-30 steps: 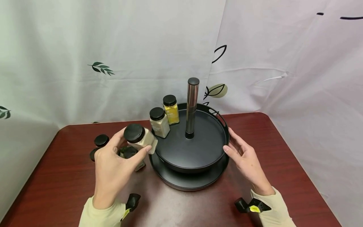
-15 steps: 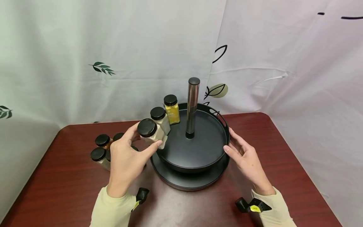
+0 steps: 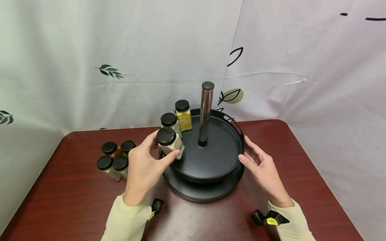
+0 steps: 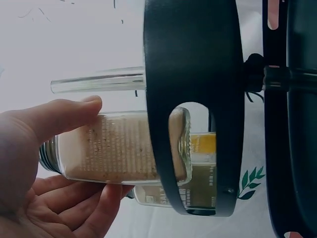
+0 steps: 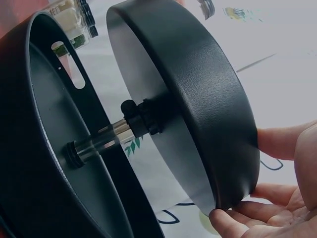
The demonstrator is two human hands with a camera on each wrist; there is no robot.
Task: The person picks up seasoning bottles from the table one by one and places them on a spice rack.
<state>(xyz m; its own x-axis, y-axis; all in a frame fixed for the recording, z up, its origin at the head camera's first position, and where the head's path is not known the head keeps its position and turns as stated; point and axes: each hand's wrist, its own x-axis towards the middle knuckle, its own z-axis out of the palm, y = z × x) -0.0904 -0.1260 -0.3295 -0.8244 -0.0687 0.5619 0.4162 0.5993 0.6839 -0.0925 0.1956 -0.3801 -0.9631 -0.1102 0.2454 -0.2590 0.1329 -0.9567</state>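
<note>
Nearest, the red-brown table is spreading between the two pale sleeves, giving room there, while another strip of wood is running from the right sleeve to the right edge. Beyond, the black lower tray is projecting its curved near lip past the upper tray above. At the right, the right hand is holding the upper tray's wall, fingers partly curled, thumb on the nearer side. At the left, the left hand is pinching a glass jar of pale tan grains, thumb and fingers parted by its width, just inside the upper tray's left rim; whether its base is touching cannot be told. Left of that hand, four black-lidded jars are standing close together, one showing orange-brown contents. Farther in, a second pale-filled jar is standing beside the held one, a metallic pole is rising mid-tray, and a yellow-filled jar is standing beyond. Past the far table edge, a white curtain is hanging.
</note>
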